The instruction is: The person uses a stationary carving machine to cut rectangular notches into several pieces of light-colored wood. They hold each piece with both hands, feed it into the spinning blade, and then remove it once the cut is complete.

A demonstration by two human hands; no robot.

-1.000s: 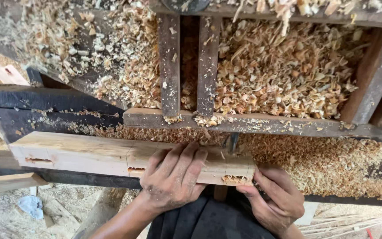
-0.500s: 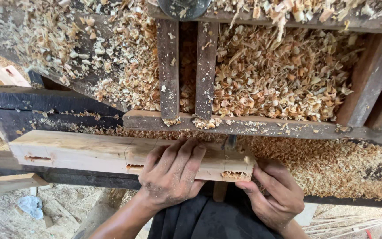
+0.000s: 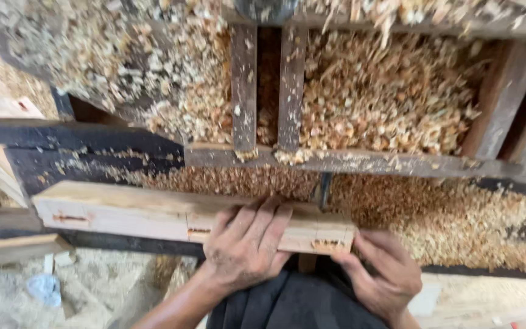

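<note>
Barely shifted, the left hand (image 3: 246, 247) presses flat on the wooden beam (image 3: 153, 213); the right hand (image 3: 382, 274) grips its end, beside the shavings-filled wooden frame (image 3: 360, 161).

Place: you stood in a woodworking shop | Signs: wood shavings (image 3: 385, 103) heaped over a dark timber frame (image 3: 348, 161) | pale planed beam (image 3: 153, 210) on the worktop

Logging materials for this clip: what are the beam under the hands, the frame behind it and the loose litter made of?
Beam: pale raw wood, unfinished; grain shows and the slots have rough splintered edges. Left hand lies flat on it, right hand grips its end.
Frame: dark weathered wood by the look, though grime could hide another surface.
Litter: tan wood shavings and sawdust, curled and flaky.
</note>
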